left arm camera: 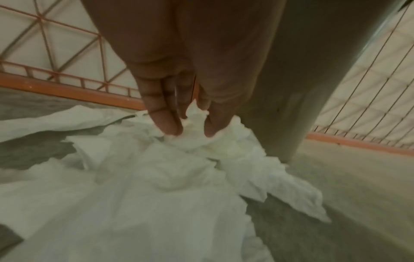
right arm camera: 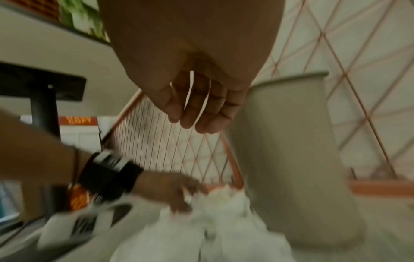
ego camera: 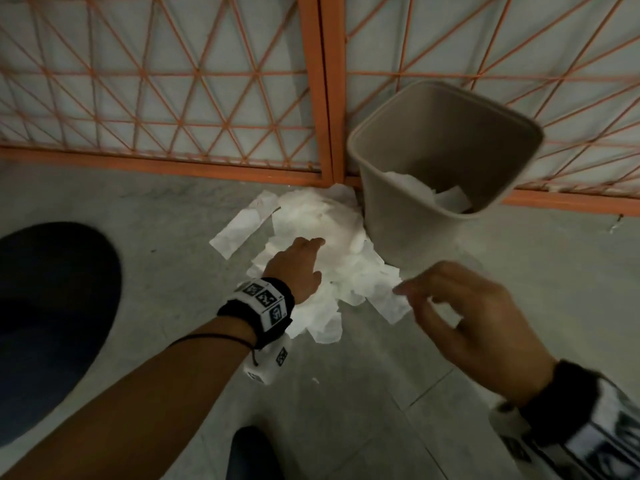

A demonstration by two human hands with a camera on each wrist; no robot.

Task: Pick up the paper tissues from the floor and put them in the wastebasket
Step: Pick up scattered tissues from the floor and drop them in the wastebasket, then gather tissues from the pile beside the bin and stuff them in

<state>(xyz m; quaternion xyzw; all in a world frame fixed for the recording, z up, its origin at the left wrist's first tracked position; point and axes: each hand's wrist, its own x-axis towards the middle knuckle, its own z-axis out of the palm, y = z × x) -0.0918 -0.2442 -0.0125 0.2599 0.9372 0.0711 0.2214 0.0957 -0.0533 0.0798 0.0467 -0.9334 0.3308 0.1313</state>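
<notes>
A heap of white paper tissues (ego camera: 346,268) lies on the grey floor, up against the left side of a beige wastebasket (ego camera: 398,216). A few tissues (ego camera: 436,195) lie inside the basket. My left hand (ego camera: 311,251) is down in the heap. In the left wrist view its fingers (left arm camera: 165,122) and thumb pinch a tuft of the tissues (left arm camera: 192,141) beside the basket wall (left arm camera: 291,88). My right hand (ego camera: 426,303) hovers above the heap's right edge, fingers (right arm camera: 197,117) loosely bent and holding nothing, left of the wastebasket (right arm camera: 291,141).
An orange lattice screen (ego camera: 173,98) stands right behind the basket and the heap. My dark-clad knee (ego camera: 52,306) is at the left and a dark shoe (ego camera: 252,452) at the bottom. Grey tiled floor (ego camera: 363,410) spreads around.
</notes>
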